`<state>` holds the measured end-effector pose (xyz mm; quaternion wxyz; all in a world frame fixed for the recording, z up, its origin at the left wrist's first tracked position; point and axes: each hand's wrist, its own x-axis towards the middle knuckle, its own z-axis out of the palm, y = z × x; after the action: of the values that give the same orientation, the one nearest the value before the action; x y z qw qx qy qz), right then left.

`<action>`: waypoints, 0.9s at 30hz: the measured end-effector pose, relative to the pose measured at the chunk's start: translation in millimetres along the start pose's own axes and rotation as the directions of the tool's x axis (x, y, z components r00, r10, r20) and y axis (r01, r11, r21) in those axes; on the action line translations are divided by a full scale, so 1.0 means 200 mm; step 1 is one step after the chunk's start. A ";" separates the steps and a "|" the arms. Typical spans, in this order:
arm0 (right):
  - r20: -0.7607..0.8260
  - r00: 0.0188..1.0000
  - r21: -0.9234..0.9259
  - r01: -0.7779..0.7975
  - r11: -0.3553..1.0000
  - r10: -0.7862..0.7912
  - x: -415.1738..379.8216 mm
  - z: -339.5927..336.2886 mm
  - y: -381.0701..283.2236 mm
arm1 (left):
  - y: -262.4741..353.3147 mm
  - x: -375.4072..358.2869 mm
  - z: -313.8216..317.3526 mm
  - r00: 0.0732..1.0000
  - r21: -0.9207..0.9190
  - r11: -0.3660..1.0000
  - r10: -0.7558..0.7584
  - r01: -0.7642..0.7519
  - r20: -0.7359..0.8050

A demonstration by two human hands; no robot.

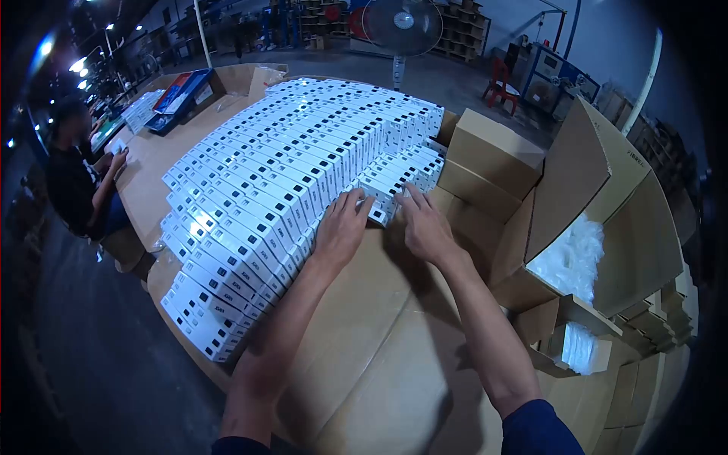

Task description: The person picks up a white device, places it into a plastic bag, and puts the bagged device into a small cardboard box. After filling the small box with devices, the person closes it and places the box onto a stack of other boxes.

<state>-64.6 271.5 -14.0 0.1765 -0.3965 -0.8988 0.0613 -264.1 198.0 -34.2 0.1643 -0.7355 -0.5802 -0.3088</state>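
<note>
A large block of small white boxes [250, 178] with dark square marks stands in tight rows on the cardboard-covered table [356, 334]. At its near right end lies a lower group of the same white boxes [390, 176]. My left hand [343, 227] has its bent fingers on the left side of a white box [377, 213] at the front of this group. My right hand [426, 227] presses its curled fingers against the right side of the group. The two hands face each other with boxes between them; some fingertips are hidden.
At right are a closed carton [493, 155], an open carton with clear plastic bags [572, 258], and a smaller box holding plastic sleeves [578, 349]. A blue tray [179, 102] lies far left, near a seated person [80, 174]. A fan [402, 26] stands behind the table.
</note>
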 end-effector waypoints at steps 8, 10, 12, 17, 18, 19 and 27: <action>0.034 0.994 0.550 -0.104 0.829 0.102 -0.22 -0.23 -0.05 | 0.18 -0.08 -0.21 0.996 -0.006 1.000 0.023 -0.024 -0.088; 0.274 0.946 0.759 -0.323 0.566 0.173 -0.38 -0.37 -0.10 | 0.30 -0.09 -0.30 0.992 -0.171 0.985 0.015 -0.036 -0.123; 0.407 0.911 0.882 -0.412 0.230 0.072 -0.56 -0.54 -0.16 | 0.47 -0.10 -0.42 0.991 -0.242 0.966 0.056 -0.085 -0.124; 0.172 0.982 0.985 -0.174 0.017 0.082 -0.98 -0.77 -0.15 | 0.94 -0.05 -0.63 0.950 -0.376 0.873 0.290 -0.311 -0.114; 0.168 0.979 0.984 -0.173 0.033 0.120 -1.06 -0.84 -0.12 | 1.03 -0.02 -0.67 0.946 -0.423 0.849 0.315 -0.318 -0.078; 0.153 0.973 0.984 -0.166 0.062 0.173 -1.13 -0.92 -0.09 | 1.11 0.04 -0.72 0.936 -0.515 0.801 0.353 -0.305 -0.005; -0.390 0.847 0.454 -0.165 0.876 0.361 -1.42 -1.40 0.37 | 1.60 0.68 -0.35 0.854 -0.363 0.792 0.519 -0.491 -0.025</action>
<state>265.5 104.6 152.5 0.4535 -0.4763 -0.7332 0.1729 40.8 171.4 144.3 0.0825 -0.8921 -0.3026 -0.3253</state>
